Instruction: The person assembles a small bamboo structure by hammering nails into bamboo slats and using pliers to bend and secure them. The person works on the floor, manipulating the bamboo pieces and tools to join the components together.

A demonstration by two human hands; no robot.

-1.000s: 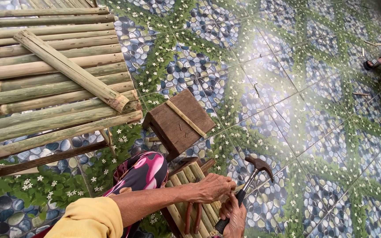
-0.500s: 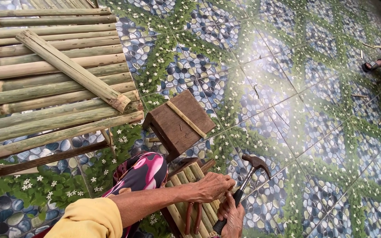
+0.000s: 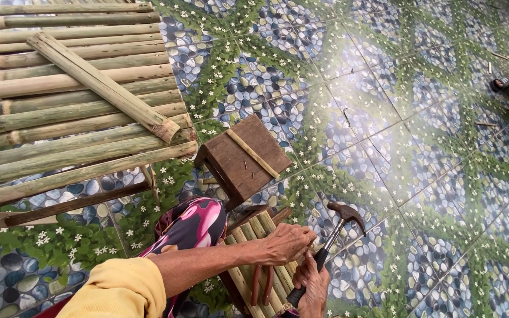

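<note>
My left hand reaches across from a yellow sleeve and lies with curled fingers on a small bamboo slat panel at the bottom centre, pressing it down. What its fingertips pinch is hidden. Just below it, my right hand grips the dark handle of a claw hammer, whose head hangs over the floor tiles to the right of the panel. A pink patterned cloth covers my knee beside the panel.
A small brown wooden stool with a bamboo strip on it stands above the hands. A large bamboo slat rack fills the left, with a loose split bamboo piece lying across it. Another person's sandalled foot is at the far right.
Almost nothing differs. The hammer head has shifted slightly while both hands stay on the panel and the handle.
</note>
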